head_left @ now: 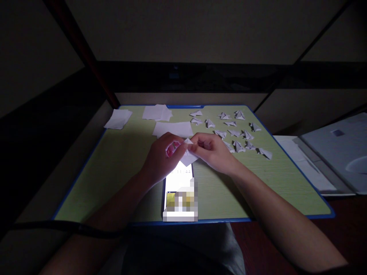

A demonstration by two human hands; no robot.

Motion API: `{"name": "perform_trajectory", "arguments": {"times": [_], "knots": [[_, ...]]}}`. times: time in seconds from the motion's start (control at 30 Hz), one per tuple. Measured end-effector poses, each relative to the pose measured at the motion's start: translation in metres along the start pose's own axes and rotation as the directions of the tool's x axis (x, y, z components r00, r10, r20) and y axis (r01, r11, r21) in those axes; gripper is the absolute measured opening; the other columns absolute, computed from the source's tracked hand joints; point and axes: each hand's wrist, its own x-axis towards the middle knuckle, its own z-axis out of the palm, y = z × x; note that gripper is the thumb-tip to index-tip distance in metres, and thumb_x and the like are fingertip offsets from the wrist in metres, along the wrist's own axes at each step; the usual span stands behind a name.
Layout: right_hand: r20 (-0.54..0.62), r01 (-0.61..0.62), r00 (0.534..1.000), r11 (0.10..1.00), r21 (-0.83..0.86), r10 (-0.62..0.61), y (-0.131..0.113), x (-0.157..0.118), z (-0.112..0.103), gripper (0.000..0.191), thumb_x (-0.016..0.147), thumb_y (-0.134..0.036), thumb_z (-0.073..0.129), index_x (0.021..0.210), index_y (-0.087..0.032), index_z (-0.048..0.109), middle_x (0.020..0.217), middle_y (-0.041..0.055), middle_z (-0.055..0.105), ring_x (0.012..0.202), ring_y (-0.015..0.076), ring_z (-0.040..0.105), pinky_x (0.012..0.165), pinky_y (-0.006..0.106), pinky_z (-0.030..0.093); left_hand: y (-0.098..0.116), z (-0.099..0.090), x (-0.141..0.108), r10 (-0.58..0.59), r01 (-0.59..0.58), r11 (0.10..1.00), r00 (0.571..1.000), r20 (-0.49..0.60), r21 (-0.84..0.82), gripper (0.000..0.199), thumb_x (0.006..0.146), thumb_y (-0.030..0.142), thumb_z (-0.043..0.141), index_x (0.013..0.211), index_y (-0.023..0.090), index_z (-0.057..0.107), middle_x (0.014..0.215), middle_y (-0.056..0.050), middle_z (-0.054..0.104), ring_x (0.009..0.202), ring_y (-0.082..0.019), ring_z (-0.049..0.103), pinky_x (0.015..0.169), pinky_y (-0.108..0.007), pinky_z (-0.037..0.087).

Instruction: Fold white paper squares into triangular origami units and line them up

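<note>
A small folded white paper (187,158) is held between both hands above the middle of a green table (120,191) with a blue edge. My left hand (163,154) pinches its left side, thumb and fingertips closed on it. From the right, my right hand (212,150) grips the same paper, thumb on its face. The paper's lower point hangs over the top of a lit phone (179,181), which lies on the table below the hands. Part of the phone's screen is blurred out. The fingertips behind the paper are hidden.
Several folded paper pieces (238,146) lie at the back right. White sheets (172,129) lie just beyond the hands, with stacks at the back (156,112) and far left (118,118). A grey-white box (338,152) stands right of the table. A dark cable (65,227) crosses the lower left.
</note>
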Motion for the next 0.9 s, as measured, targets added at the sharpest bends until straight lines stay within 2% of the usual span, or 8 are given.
{"name": "perform_trajectory", "arguments": {"times": [0.13, 0.33, 0.53, 0.73, 0.9], "knots": [[0.015, 0.001, 1.0, 1.0, -0.012, 0.0, 0.0004, 0.0001, -0.0005, 0.023, 0.082, -0.034, 0.063, 0.069, -0.018, 0.054, 0.061, -0.0041, 0.048, 0.055, 0.0094, 0.042, 0.05, 0.025, 0.029, 0.0046, -0.0003, 0.0013, -0.153, 0.155, 0.986, 0.988, 0.03, -0.065, 0.014, 0.085, 0.023, 0.059, 0.072, 0.017, 0.057, 0.063, 0.002, 0.056, 0.053, -0.008, 0.047, 0.048, -0.02, 0.038], [0.071, -0.004, 0.997, 1.0, -0.001, 0.004, -0.0014, -0.0012, -0.0019, 0.02, 0.084, -0.034, 0.062, 0.075, -0.016, 0.06, 0.065, -0.0027, 0.053, 0.057, 0.0101, 0.046, 0.052, 0.025, 0.032, 0.0034, -0.0014, 0.0008, -0.267, 0.272, 0.954, 0.962, 0.056, -0.123, 0.016, 0.084, 0.029, 0.06, 0.072, 0.017, 0.059, 0.058, 0.002, 0.055, 0.052, -0.01, 0.049, 0.047, -0.022, 0.037], [0.077, -0.052, 0.996, 0.999, 0.011, 0.051, -0.0016, -0.0009, -0.0017, 0.022, 0.082, -0.034, 0.067, 0.073, -0.015, 0.06, 0.063, -0.0033, 0.053, 0.056, 0.0095, 0.045, 0.051, 0.025, 0.03, 0.0052, -0.0028, 0.0018, -0.301, 0.31, 0.941, 0.95, 0.079, -0.137, 0.018, 0.084, 0.03, 0.059, 0.072, 0.017, 0.062, 0.06, 0.001, 0.058, 0.054, -0.011, 0.051, 0.048, -0.022, 0.038], [0.071, -0.093, 0.993, 0.994, 0.055, 0.089, -0.0017, -0.0003, -0.0007, 0.025, 0.079, -0.037, 0.07, 0.072, -0.016, 0.06, 0.064, -0.0023, 0.055, 0.057, 0.0098, 0.048, 0.052, 0.025, 0.033, 0.0066, -0.0025, 0.0019, -0.291, 0.297, 0.945, 0.955, 0.06, -0.138, 0.018, 0.083, 0.028, 0.059, 0.071, 0.016, 0.063, 0.059, 0.001, 0.058, 0.053, -0.01, 0.05, 0.048, -0.023, 0.037], [0.041, -0.103, 0.994, 0.994, 0.032, 0.101, 0.001, 0.0007, 0.0, 0.029, 0.073, -0.04, 0.076, 0.07, -0.016, 0.06, 0.063, -0.0035, 0.054, 0.055, 0.0087, 0.045, 0.05, 0.025, 0.03, 0.0078, -0.0026, 0.0018, -0.298, 0.302, 0.946, 0.953, 0.046, -0.119, 0.017, 0.083, 0.029, 0.059, 0.073, 0.016, 0.065, 0.059, 0.0, 0.06, 0.053, -0.01, 0.05, 0.049, -0.024, 0.037]]}}
